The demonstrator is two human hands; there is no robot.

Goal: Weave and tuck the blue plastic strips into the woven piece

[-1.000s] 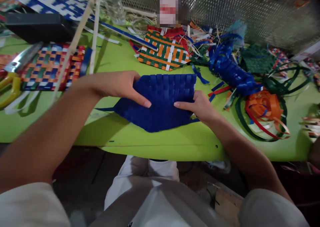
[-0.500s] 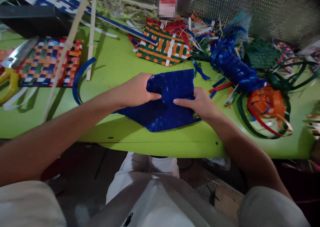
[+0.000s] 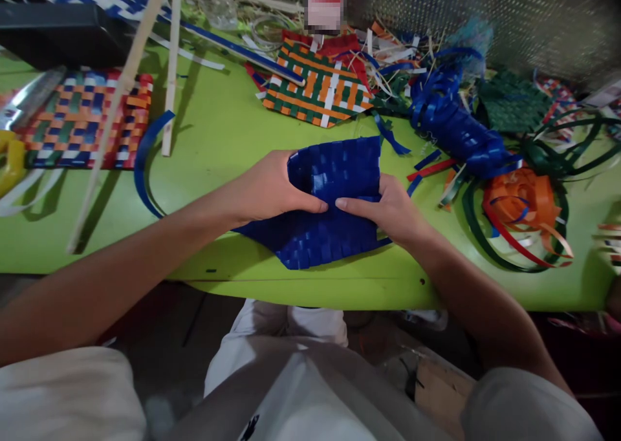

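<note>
A blue woven piece of flat plastic strips [image 3: 334, 234] is held between my two hands above the front of the green table. From its left side my left hand [image 3: 276, 185] grips it, the thumb lying on the weave and the fingers hidden behind. At the right edge my right hand [image 3: 395, 211] pinches it the same way, its thumb tip close to the left one. The piece looks bent, with its upper part raised. A loose blue strip [image 3: 140, 163] curls on the table left of my left forearm.
Behind my hands lies an orange-green woven piece [image 3: 317, 85]. To the right are a blue strip bundle [image 3: 451, 124] and an orange strip coil [image 3: 524, 198]. Wooden sticks [image 3: 116, 98], scissors [image 3: 14, 150], a checkered woven mat [image 3: 82, 124] and a black box [image 3: 58, 33] occupy the left.
My left thumb has slid right across the weave, nearer to the right thumb. The blue piece sits slightly lower in view, and its lower part has tilted a little. Both hands keep hold.
</note>
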